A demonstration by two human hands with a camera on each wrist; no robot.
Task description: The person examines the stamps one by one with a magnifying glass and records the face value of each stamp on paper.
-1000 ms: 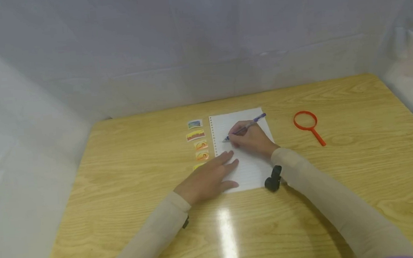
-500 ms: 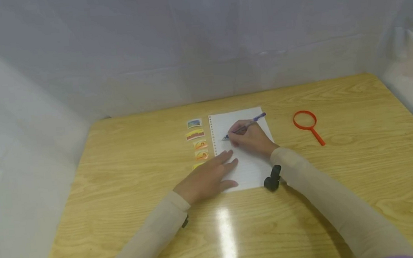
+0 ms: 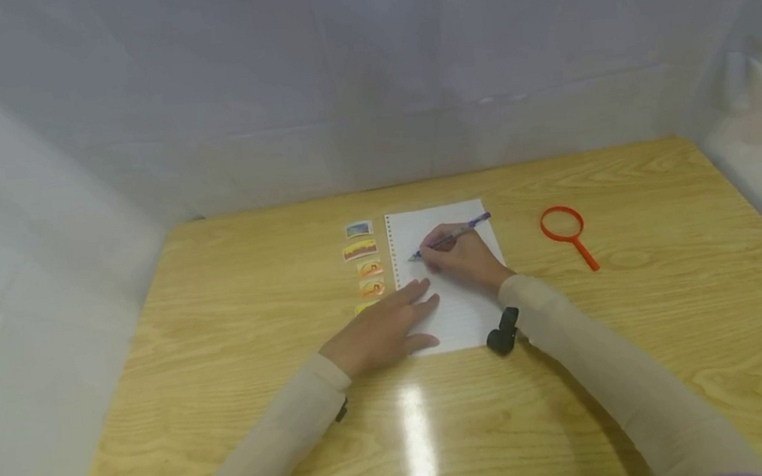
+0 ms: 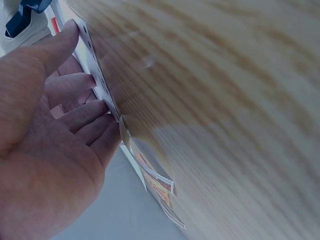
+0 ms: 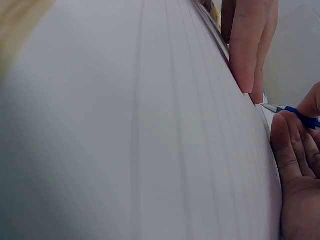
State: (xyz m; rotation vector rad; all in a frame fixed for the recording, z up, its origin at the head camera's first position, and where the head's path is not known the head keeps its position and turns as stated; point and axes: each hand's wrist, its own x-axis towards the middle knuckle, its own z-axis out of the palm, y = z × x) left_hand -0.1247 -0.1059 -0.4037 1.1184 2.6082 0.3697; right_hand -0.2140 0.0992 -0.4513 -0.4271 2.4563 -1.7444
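A lined sheet of paper (image 3: 459,322) with punched holes down its left side lies on the wooden table. My right hand (image 3: 464,257) pinches a pen (image 3: 480,219) with a blue-purple end, its tip at the upper left part of the sheet. In the right wrist view the pen's pointed tip (image 5: 272,107) shows close to the paper. My left hand (image 3: 382,328) rests on the sheet's lower left with fingers spread and fairly straight. Left of the sheet runs a column of several stamp-like stickers (image 3: 360,249); the lowest yellow one (image 3: 364,308) is partly hidden by the left hand.
A red magnifying glass (image 3: 563,223) lies on the table (image 3: 238,311) to the right of the paper. Pale cloth (image 3: 367,80) hangs behind and along both sides of the table. A dark wrist device (image 3: 503,331) sits by the right cuff.
The pen tip has shifted very slightly to the left on the paper, still in the right hand's pinch. The left hand stays in place.
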